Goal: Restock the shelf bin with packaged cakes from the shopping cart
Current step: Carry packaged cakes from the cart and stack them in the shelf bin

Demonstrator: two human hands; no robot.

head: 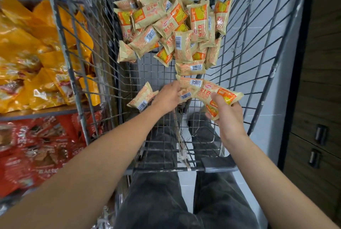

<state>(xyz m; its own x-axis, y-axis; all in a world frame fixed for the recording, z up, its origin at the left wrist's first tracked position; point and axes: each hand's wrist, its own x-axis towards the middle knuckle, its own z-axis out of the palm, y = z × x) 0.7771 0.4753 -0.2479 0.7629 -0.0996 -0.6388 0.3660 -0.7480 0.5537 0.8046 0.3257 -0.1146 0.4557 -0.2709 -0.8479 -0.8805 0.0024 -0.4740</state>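
both hands reach into the cart (258,47); right grip (226,111) curls around one cake (219,94); left grip (168,95) pinches more packets (185,94); the pile (171,25) lies beyond.

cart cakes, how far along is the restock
Done: cannot tell; the target bin is not identifiable, only yellow bags and red bags on the shelves at left. In hand: the right hand grips a cake pack, and the left hand grips packs beside a loose pack. Left: a big pile still fills the far end of the cart.
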